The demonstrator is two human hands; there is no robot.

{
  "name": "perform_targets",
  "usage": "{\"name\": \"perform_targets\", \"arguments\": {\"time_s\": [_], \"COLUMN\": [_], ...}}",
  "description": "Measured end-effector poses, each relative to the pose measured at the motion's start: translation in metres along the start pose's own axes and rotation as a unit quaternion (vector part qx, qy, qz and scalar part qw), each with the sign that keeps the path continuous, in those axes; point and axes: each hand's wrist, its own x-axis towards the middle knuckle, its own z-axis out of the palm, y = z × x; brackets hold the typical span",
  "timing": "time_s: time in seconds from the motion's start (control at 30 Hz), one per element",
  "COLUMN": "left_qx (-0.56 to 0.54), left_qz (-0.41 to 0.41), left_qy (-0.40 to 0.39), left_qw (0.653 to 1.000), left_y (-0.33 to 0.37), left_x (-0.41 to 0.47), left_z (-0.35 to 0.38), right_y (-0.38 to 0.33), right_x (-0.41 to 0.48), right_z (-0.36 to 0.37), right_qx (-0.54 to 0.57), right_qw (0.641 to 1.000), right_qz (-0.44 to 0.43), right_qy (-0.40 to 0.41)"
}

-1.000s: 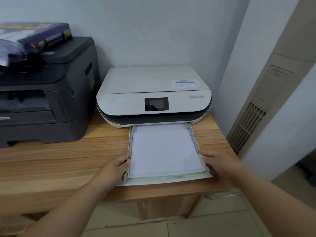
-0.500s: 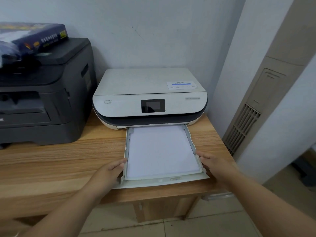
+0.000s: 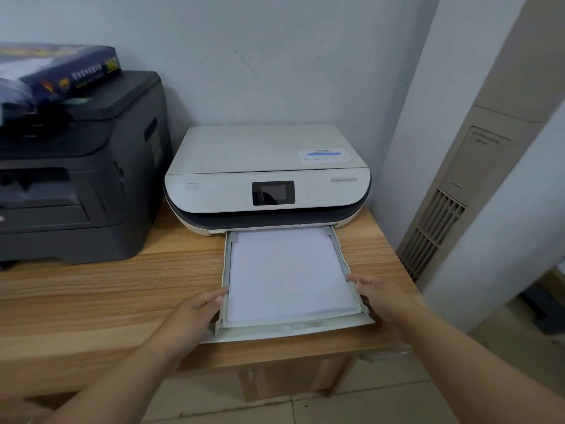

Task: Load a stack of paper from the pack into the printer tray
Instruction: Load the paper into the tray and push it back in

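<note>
At the lower centre of the frame the left hand [image 3: 195, 313] lies with nearly straight fingers against the left wall of the tray [image 3: 275, 331]. The right hand [image 3: 386, 296] touches the right wall in the same way, fingers stretched forward. Neither hand is curled round anything. The tray stands pulled out between them, its front lip over the edge of the wooden desk [image 3: 107, 289]. Inside it lies the paper stack [image 3: 290, 273], white, flat and squared, reaching to the mouth of the white printer [image 3: 263, 154] at centre. In the upper left the paper pack [image 3: 70, 71], dark blue, rests on a black printer [image 3: 79, 185].
</note>
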Motion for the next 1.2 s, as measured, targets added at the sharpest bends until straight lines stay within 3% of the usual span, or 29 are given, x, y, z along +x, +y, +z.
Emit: {"name": "perform_targets", "arguments": {"time_s": [0.23,0.4,0.53,0.67,0.8,1.2], "left_qx": [0.013,0.132,0.169,0.199,0.239,0.221], "left_qz": [0.017,0.079,0.105,0.126,0.102,0.093], "left_qy": [-0.007,-0.093,-0.105,-0.089,-0.03,0.04], "left_qw": [1.0,0.984,0.974,0.968,0.965,0.97], "left_y": [0.002,-0.007,-0.02,-0.026,-0.031,-0.043], "left_x": [-0.004,-0.01,-0.009,-0.006,-0.002,0.005], "left_z": [-0.002,-0.014,-0.02,-0.022,-0.021,-0.018], "right_y": [0.009,0.011,0.016,0.019,0.027,0.033], "right_x": [-0.006,-0.031,-0.04,-0.04,-0.035,-0.021], "right_z": [-0.009,-0.019,-0.023,-0.02,-0.018,-0.013], "right_qx": [-0.01,-0.121,-0.227,-0.259,-0.263,-0.226], "right_qw": [0.998,0.977,0.956,0.952,0.953,0.963], "right_qz": [-0.041,-0.136,-0.18,-0.165,-0.147,-0.135], "right_qy": [-0.052,-0.111,-0.046,-0.006,0.03,0.06]}}
